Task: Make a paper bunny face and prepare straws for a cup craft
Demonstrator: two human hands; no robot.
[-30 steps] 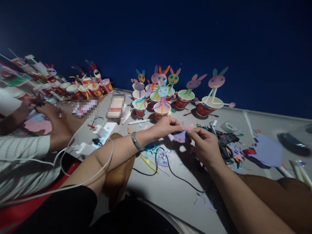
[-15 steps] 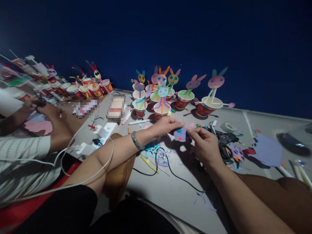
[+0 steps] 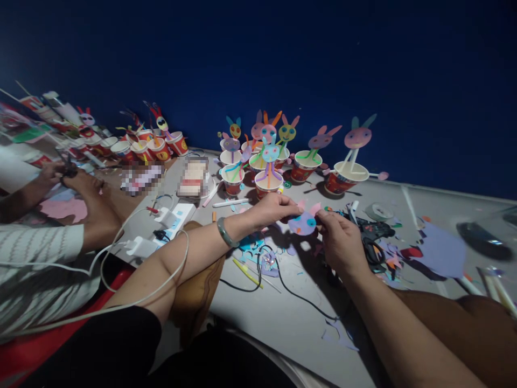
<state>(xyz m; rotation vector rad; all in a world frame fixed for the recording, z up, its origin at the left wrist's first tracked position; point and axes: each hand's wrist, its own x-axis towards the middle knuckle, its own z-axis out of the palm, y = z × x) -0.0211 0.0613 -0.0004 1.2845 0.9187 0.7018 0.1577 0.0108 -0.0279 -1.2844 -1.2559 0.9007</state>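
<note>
Just in front of the red paper cups with straw rabbit figures (image 3: pixel 269 183), left hand (image 3: pixel 274 209) and right hand (image 3: pixel 341 242) are pinching a purple paper rabbit face with pink ears (image 3: pixel 305 222) between them, ears pointing up, right hand nearer its edge.

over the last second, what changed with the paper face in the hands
The purple paper rabbit face, edge-on a second ago, has been turned so its blue eyes show. Left hand and right hand stay pinched on it; the cup figures and glue gun have not moved.
</note>
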